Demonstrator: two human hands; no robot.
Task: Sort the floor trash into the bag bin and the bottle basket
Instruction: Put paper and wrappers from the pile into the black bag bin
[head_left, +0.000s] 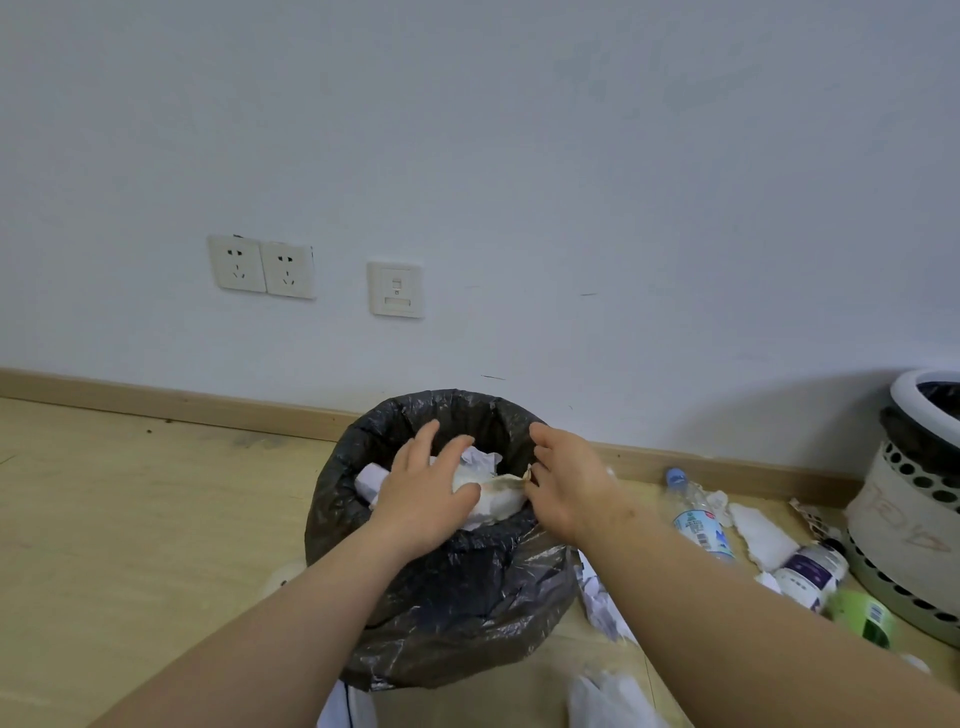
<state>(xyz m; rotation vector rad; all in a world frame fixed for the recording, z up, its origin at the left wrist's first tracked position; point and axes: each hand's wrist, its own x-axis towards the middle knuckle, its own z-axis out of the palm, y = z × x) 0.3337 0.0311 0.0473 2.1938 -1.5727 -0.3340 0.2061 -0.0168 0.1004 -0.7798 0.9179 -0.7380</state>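
Observation:
A bin lined with a black plastic bag (415, 623) stands on the floor by the wall, filled with crumpled white paper (485, 506). My left hand (426, 493) lies flat on the paper, fingers spread, pressing on it inside the bin's mouth. My right hand (566, 480) is at the right rim, its fingers pinching a stained edge of the paper. A white perforated basket (904, 525) stands at the far right. On the floor between them lie a clear water bottle (696, 514), a white bottle with a purple label (810, 571) and a green container (865, 618).
Crumpled white tissues (763, 530) and paper scraps (602, 603) lie on the wood floor right of the bin. More white paper (608, 696) sits at the bottom edge. Wall sockets (262, 267) sit above the skirting board.

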